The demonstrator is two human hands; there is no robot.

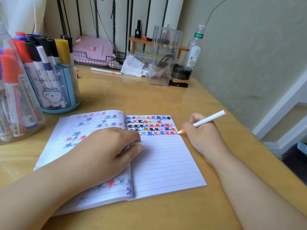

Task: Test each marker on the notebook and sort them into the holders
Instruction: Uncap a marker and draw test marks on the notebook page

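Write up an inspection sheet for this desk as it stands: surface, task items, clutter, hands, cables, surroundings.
Surface: wooden desk, glossy.
Job's things: open notebook, rows of coloured star marks on top of right page; orange marker with tip at the last mark; blue holder and clear holder at left, both full of markers; clear box at back; spare white marker lying on desk.
Clutter: crumpled tissue, glass bottle, pink case in wire tray.
Hands: left hand rests on notebook, pinching a white cap; right hand grips the orange marker.
Cables: dark cords hang at back wall.
Surroundings: wall right, steps below.
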